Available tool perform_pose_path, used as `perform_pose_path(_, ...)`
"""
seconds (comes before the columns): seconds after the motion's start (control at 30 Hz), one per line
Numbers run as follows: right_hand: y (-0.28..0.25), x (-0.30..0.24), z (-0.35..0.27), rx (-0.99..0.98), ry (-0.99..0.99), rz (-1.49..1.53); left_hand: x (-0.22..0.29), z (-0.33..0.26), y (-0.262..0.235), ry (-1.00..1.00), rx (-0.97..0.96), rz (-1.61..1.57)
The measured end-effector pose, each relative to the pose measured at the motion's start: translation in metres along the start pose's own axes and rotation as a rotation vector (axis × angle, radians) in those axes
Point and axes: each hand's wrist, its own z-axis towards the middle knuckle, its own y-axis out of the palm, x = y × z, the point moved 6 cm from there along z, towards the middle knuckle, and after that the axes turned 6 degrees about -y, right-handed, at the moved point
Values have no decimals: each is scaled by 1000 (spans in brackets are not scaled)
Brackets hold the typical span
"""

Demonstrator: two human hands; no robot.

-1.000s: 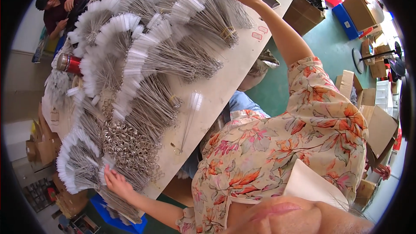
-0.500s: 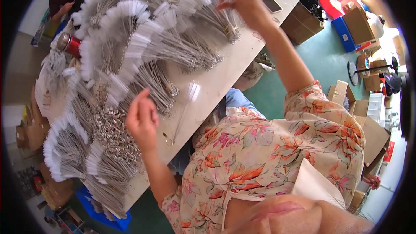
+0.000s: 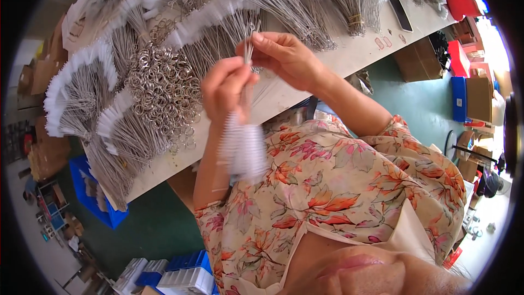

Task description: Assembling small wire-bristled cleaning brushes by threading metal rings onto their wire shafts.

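Note:
A small bunch of thin wire brushes (image 3: 244,150) with white bristles is held over the table's near edge, bristle ends hanging toward me and blurred by motion. My left hand (image 3: 225,88) is closed around its wire stems. At the far, looped ends of the same stems, my right hand (image 3: 289,61) pinches with thumb and fingers. Just left of my left hand lies a heap of metal rings (image 3: 162,84). Beyond both hands, more bunches of wire brushes (image 3: 273,0) lie fanned across the table.
The pale table (image 3: 349,54) slants across the view. At its far right lies a dark phone (image 3: 400,13). Below its left end stands a blue crate (image 3: 90,191). Cardboard boxes (image 3: 417,57) and a blue bin (image 3: 459,99) stand on the green floor at right.
My hands were apart, the right reaching to the far brushes and the left above the table. Now they meet on a bunch of brushes. The view has shifted too.

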Motion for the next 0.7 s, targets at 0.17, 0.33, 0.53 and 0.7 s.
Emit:
perform_pose_path(0.17,5,3,8,186,76,446,-1,-13,1,122,28,267)
perform_pose_path(0.33,31,-8,-3,-319,125,-418,-17,29,-44,-118,45,-167)
perform_pose_path(0.53,53,4,-15,-483,130,-567,-14,-5,-19,-531,-352,-693)
perform_pose_path(0.7,52,-4,-21,-516,165,-529,-20,-16,-41,-328,-217,-334)
